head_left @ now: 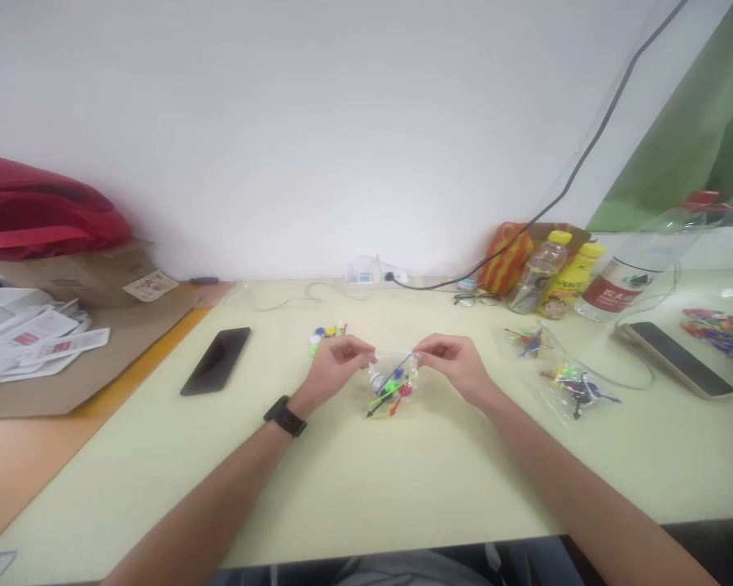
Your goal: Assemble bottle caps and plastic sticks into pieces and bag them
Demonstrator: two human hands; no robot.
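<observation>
Between my two hands is a small clear plastic bag (394, 389) with coloured plastic pieces in it: blue, green, red, white and black, some shaped like arrows. My left hand (337, 365), with a black watch on its wrist, pinches the bag's upper left corner. The upper right corner is pinched in my right hand (455, 364). Just behind my left hand lie loose coloured pieces (326, 333), partly hidden by it. Two more clear bags of similar pieces rest to the right, a farther bag (528, 338) and a nearer bag (577, 389).
A black phone (216, 361) lies left; another phone (678, 358) lies right, beside a pile of coloured pieces (724, 332). Bottles, including a large one (623, 281), stand at the back right near glasses (476, 300). Cardboard (98, 358) with white packets covers the far left.
</observation>
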